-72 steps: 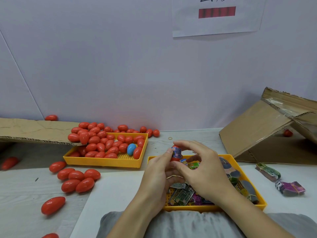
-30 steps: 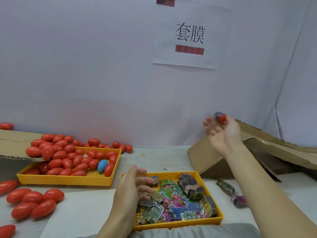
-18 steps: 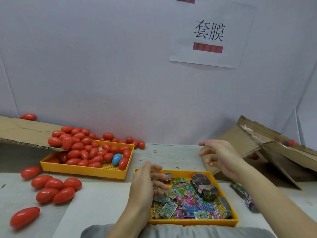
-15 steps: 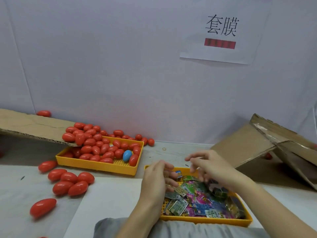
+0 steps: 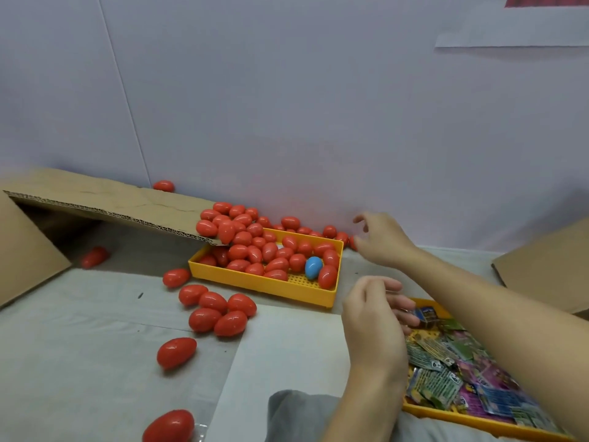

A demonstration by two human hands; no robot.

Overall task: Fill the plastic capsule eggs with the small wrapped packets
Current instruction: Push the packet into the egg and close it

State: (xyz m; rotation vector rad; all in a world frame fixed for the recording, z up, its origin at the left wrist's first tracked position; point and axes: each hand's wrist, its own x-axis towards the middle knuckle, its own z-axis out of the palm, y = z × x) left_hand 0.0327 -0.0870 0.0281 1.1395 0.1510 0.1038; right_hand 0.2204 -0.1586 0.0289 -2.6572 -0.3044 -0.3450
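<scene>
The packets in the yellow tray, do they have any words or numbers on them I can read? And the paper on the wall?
"6+": white badges on two wrapped packets in the tray.
Other packet print: too small and blurred.
Wall paper: only a red bar shows, no words.

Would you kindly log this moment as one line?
step: fetching next egg | right hand: open, reaching by egg tray | left hand: over packet tray, grip unclear

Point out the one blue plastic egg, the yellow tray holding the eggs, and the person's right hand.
Blue plastic egg (image 5: 313, 267), head view, middle of shell.
Yellow egg tray (image 5: 264, 284), head view, near wall.
Right hand (image 5: 384, 239), head view, back of hand.
</scene>
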